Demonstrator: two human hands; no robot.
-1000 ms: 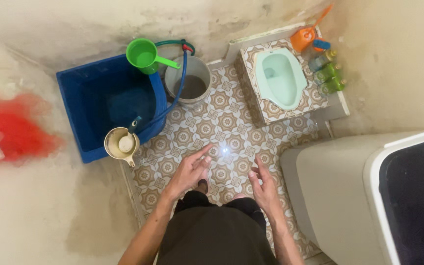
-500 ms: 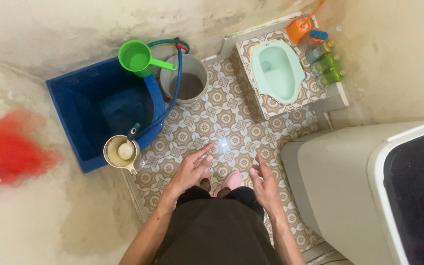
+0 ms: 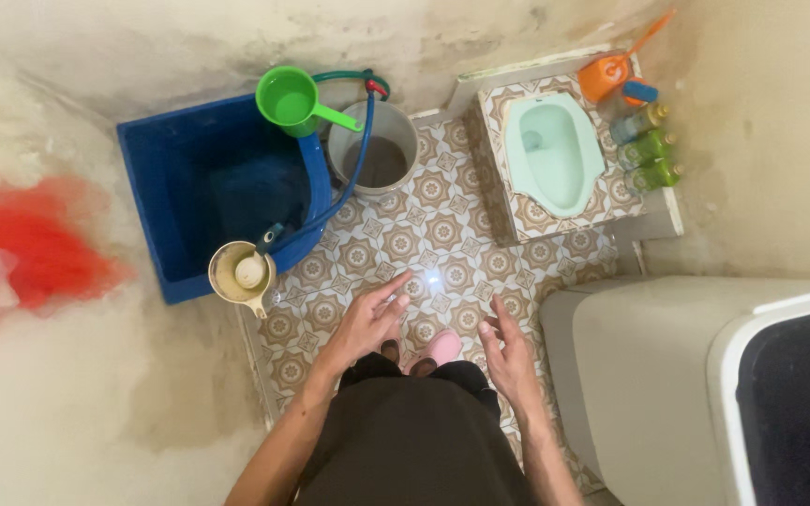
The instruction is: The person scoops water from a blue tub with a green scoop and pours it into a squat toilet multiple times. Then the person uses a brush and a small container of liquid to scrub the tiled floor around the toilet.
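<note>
My left hand [image 3: 367,323] is held out over the patterned tile floor [image 3: 442,230], fingers spread, holding nothing. My right hand [image 3: 509,354] hovers beside it, also empty with fingers apart. Below them I see my dark shorts and a pink slipper [image 3: 441,349] on the floor. A blue water tub [image 3: 219,192] stands at the left, with a green dipper [image 3: 291,100] on its rim and a beige dipper [image 3: 241,274] at its near corner. A pale green squat toilet [image 3: 555,155] sits on a tiled platform at the back right.
A grey bucket [image 3: 377,155] with a hose running over it stands between tub and toilet. Orange brush holder [image 3: 607,75] and green bottles [image 3: 647,150] line the right wall. A large grey-white appliance [image 3: 696,375] fills the right. Red cloth [image 3: 35,248] hangs at left.
The view has shifted slightly, so everything sits a little further right than before. A pink slipper has come into sight between my hands. Both hands stay empty and spread.
</note>
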